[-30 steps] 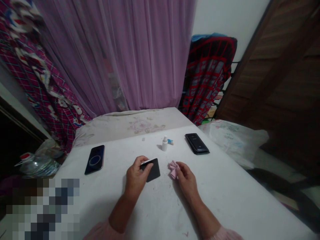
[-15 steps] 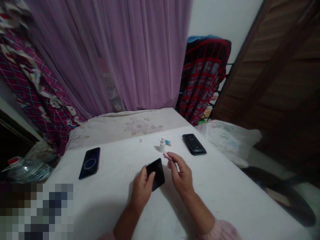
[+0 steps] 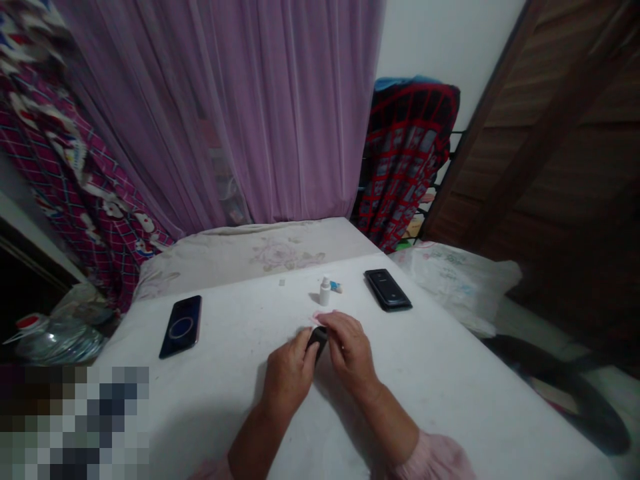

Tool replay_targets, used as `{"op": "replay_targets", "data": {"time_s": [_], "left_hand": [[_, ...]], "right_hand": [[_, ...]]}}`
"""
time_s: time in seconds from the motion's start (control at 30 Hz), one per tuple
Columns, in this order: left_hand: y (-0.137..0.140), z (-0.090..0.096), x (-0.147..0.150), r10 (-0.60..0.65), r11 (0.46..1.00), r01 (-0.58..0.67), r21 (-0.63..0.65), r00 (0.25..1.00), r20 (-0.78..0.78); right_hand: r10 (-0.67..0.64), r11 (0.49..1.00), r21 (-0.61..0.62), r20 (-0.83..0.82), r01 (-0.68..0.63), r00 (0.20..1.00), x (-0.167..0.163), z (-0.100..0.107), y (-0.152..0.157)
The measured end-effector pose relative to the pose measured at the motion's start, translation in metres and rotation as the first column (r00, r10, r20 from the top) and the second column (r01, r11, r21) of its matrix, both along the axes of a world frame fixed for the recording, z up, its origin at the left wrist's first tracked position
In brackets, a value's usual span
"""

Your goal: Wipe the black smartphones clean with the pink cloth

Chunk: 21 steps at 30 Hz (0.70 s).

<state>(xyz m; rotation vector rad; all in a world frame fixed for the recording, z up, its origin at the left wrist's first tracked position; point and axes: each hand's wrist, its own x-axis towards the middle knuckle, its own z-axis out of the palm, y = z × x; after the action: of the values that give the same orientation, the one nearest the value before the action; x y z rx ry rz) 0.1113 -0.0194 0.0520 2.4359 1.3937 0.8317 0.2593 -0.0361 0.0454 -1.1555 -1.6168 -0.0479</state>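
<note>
A black smartphone point(image 3: 317, 341) is gripped by my left hand point(image 3: 289, 373), turned so that only part of it shows. My right hand point(image 3: 350, 350) pinches a small pink cloth point(image 3: 320, 316) against the far edge of the phone. Just beyond the hands a small white bottle point(image 3: 325, 292) stands upright on the white-covered table point(image 3: 225, 387). A small blue and white item point(image 3: 336, 287) lies right behind the bottle, its kind unclear.
At the left lies a phone with a ring on its screen point(image 3: 181, 327). A dark phone or case point(image 3: 387, 289) lies at the right. A tiny grey square point(image 3: 282, 283) sits near the back. Beyond the right edge is a plastic bag point(image 3: 460, 280); a water jug point(image 3: 45, 340) stands left.
The phone has turned in my left hand, from its face showing to nearly edge-on. My right hand has moved left, bringing the pink cloth onto the phone's edge.
</note>
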Motion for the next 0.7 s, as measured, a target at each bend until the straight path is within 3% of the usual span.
{"op": "replay_targets", "data": {"time_s": [0.17, 0.3, 0.53, 0.7], "left_hand": [[-0.004, 0.007, 0.001, 0.024, 0.998, -0.034, -0.057, 0.984, -0.178], [-0.003, 0.006, 0.011, -0.006, 0.991, -0.026, -0.128, 0.970, -0.242], [0.002, 0.004, 0.023, -0.085, 0.985, 0.042, -0.165, 0.960, -0.267], [-0.010, -0.018, -0.021, -0.010, 0.983, -0.003, -0.184, 0.998, -0.069]], "right_hand": [[-0.179, 0.959, -0.263, -0.267, 0.107, 0.947, 0.021, -0.037, -0.008], [-0.306, 0.936, -0.284, -0.362, 0.208, 0.881, 0.025, -0.039, -0.013], [-0.071, 0.981, -0.189, -0.185, 0.036, 0.980, 0.017, -0.036, -0.010], [-0.076, 0.976, -0.216, -0.165, 0.039, 0.983, 0.022, -0.038, -0.013]]}}
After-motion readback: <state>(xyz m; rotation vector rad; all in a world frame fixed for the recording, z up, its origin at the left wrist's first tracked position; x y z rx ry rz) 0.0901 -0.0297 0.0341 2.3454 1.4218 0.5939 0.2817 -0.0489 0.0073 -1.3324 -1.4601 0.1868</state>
